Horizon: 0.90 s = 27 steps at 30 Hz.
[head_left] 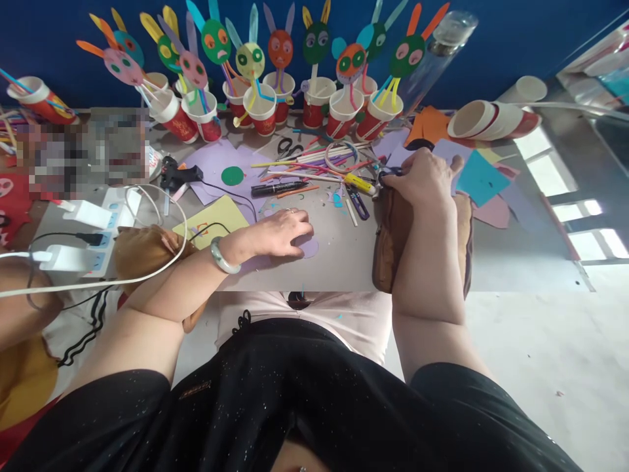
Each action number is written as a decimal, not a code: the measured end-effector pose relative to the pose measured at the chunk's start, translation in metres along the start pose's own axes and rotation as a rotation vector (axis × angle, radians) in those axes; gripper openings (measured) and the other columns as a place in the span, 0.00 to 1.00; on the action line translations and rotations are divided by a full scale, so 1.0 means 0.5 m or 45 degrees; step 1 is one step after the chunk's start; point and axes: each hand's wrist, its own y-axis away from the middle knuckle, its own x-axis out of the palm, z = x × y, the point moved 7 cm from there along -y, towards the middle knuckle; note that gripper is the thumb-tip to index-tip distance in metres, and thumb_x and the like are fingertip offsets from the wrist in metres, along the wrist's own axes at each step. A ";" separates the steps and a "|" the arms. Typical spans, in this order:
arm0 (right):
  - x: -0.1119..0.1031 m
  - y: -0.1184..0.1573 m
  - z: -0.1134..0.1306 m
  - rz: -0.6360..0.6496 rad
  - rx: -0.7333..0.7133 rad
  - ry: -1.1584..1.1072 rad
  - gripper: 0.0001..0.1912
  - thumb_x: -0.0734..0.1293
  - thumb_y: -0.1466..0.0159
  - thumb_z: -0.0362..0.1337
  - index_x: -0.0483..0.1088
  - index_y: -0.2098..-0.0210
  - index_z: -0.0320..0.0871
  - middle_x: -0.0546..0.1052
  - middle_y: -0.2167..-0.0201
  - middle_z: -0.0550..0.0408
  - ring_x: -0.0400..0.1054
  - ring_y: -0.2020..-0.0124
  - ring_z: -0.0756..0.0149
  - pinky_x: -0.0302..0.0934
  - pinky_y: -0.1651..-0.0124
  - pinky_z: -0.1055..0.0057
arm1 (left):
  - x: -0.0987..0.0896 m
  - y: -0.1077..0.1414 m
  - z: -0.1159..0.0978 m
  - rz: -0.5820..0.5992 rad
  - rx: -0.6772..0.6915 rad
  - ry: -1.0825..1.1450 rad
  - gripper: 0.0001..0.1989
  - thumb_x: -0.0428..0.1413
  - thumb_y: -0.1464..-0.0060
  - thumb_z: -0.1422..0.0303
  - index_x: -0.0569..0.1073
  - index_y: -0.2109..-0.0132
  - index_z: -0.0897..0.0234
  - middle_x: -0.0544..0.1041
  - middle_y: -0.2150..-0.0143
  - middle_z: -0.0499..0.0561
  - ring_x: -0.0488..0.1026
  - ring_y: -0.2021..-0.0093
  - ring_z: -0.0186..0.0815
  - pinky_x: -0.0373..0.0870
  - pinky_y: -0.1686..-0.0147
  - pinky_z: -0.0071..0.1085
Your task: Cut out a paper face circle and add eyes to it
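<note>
My left hand [287, 234], with a bangle at its wrist, rests low over the grey table, fingers curled and fingertips on the edge of a purple paper circle [309, 246]. My right hand [428, 176] reaches over a brown pouch [386, 246] and closes at the dark handles of scissors [420, 143]; the hand hides part of them. A green paper circle [232, 176] lies on purple paper [209, 157] beyond my left hand. Between the hands are a black marker [278, 188], a yellow glue tube or cutter [360, 183] and a dark-handled tool [358, 203].
Paper cups [260, 111] with paper animal faces on sticks line the blue wall. A glue gun [179, 174] and a power strip [111, 226] with cables stand at left. Stacked cups [491, 120] and coloured paper [479, 180] lie at right. Another person's arm [22, 298] shows at far left.
</note>
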 end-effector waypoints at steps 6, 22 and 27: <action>0.015 -0.013 0.001 -0.027 -0.063 -0.037 0.21 0.77 0.45 0.36 0.59 0.76 0.48 0.77 0.66 0.44 0.69 0.52 0.47 0.40 0.35 0.29 | 0.002 0.001 0.014 -0.012 -0.034 -0.022 0.13 0.65 0.39 0.62 0.79 0.53 0.67 0.77 0.50 0.60 0.77 0.51 0.46 0.70 0.51 0.38; -0.007 0.181 0.213 0.303 -1.095 -0.397 0.09 0.68 0.33 0.41 0.79 0.65 0.45 0.82 0.67 0.50 0.74 0.64 0.58 0.64 0.52 0.62 | -0.054 0.041 0.060 -0.019 -0.265 -0.134 0.14 0.53 0.32 0.70 0.82 0.46 0.65 0.82 0.51 0.60 0.81 0.50 0.47 0.71 0.51 0.38; 0.030 0.308 0.262 0.820 -1.533 -0.271 0.17 0.68 0.29 0.44 0.83 0.45 0.48 0.83 0.71 0.53 0.74 0.68 0.62 0.56 0.61 0.68 | -0.039 0.075 0.005 0.103 -0.110 -0.264 0.15 0.52 0.32 0.71 0.81 0.46 0.65 0.81 0.60 0.58 0.81 0.58 0.46 0.69 0.55 0.39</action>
